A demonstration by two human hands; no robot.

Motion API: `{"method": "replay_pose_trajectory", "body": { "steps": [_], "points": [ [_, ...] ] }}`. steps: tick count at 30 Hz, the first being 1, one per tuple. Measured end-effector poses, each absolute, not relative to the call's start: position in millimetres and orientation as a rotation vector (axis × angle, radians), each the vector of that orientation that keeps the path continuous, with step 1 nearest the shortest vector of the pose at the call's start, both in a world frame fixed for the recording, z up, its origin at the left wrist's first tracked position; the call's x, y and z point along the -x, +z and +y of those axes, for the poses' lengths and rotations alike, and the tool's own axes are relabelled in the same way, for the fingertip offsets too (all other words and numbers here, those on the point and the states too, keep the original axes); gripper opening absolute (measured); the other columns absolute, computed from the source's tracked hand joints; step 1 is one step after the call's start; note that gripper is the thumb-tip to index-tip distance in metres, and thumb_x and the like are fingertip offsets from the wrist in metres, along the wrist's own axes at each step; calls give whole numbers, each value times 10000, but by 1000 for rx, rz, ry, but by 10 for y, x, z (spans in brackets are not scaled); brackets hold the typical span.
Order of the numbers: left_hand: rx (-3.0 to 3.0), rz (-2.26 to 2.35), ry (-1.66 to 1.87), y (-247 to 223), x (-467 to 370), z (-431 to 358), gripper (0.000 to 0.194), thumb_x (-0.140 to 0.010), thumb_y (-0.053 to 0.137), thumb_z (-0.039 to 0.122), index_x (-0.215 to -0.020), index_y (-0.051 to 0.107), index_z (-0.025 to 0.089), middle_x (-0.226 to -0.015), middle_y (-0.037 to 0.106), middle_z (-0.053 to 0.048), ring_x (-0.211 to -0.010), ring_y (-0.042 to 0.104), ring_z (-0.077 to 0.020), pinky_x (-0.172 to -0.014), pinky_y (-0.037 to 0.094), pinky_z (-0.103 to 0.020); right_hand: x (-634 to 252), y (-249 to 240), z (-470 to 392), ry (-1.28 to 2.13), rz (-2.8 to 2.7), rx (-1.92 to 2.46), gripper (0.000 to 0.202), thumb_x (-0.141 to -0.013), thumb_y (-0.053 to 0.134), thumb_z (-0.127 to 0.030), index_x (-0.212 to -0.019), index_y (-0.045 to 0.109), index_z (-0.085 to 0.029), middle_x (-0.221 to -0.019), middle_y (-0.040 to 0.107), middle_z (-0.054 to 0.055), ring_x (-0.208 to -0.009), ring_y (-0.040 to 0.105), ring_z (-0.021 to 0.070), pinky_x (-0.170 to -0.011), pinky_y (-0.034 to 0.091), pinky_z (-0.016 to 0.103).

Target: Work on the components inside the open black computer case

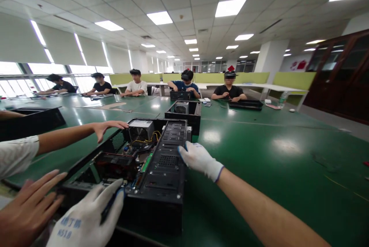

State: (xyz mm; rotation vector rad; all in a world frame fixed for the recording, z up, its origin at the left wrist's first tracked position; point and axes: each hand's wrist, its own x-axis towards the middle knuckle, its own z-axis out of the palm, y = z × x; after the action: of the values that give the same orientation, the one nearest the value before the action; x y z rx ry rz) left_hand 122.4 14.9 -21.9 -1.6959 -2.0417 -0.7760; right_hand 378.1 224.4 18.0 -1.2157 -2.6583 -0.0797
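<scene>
An open black computer case lies on the green table, with a silver power supply, yellow wires, a green board and a dark graphics card inside. My left hand, in a white glove, reaches over the near left edge of the case, its fingers apart and their tips near the parts inside. My right hand, also gloved, rests at the right side of the case, its fingertips on the side's upper edge; whether it grips that edge is unclear.
At the left, another person's bare hands reach toward the case. A second open case stands just behind it. Another black case lies at far left. Several people sit across the green table. A bottle stands at back right.
</scene>
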Motion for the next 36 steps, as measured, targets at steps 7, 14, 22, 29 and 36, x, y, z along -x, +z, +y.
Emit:
{"method": "replay_pose_trajectory", "body": {
  "steps": [7, 14, 22, 29, 36],
  "points": [
    [1864, -1733, -974, -403, -1769, 273, 503, -965, 524, 447, -1440, 501, 283, -854, 690, -24, -670, 710, -177, -581, 562, -248, -2910, 85, 2527, 120, -2770, 938, 365, -996, 423, -264, -1320, 561, -166, -1274, 647, 184, -1081, 678, 268, -919, 525, 399],
    [2022, -1840, -1177, -798, -2036, 484, 256, -983, 506, 395, -1070, 687, 237, -888, 718, -57, -742, 727, -189, -662, 609, -279, -3065, -103, 2696, 334, -2673, 1133, 641, -1035, 256, -491, -1487, 434, -72, -1385, 601, 224, -1236, 621, 278, -1009, 485, 361],
    [1803, -1674, -1814, -27, -776, 785, 737, -985, -133, 367, -1387, 478, 276, -1156, 671, -105, -1275, 605, -273, -951, 588, -487, -3799, 1, 3209, 219, -2569, 1519, 789, -965, 389, -535, -1553, 329, -12, -1511, 470, 253, -1375, 488, 318, -1109, 380, 366],
    [1793, -1870, -1308, 574, -193, 866, 473, -966, 276, 514, -888, 659, 248, -827, 647, -64, -1141, 657, -277, -785, 583, -407, -3839, 220, 3926, -141, -2518, 1578, 743, -917, 487, -501, -1519, 383, -78, -1545, 406, 241, -1411, 383, 370, -1116, 332, 472],
    [1578, -2012, -1306, 508, -242, 973, 434, -974, 273, 434, -1032, 678, 288, -669, 590, -11, -794, 720, -200, -545, 541, -251, -3538, 261, 4684, -312, -2544, 1562, 699, -916, 599, -495, -1486, 426, -131, -1569, 385, 200, -1431, 359, 338, -1160, 298, 523]
  ]
}}
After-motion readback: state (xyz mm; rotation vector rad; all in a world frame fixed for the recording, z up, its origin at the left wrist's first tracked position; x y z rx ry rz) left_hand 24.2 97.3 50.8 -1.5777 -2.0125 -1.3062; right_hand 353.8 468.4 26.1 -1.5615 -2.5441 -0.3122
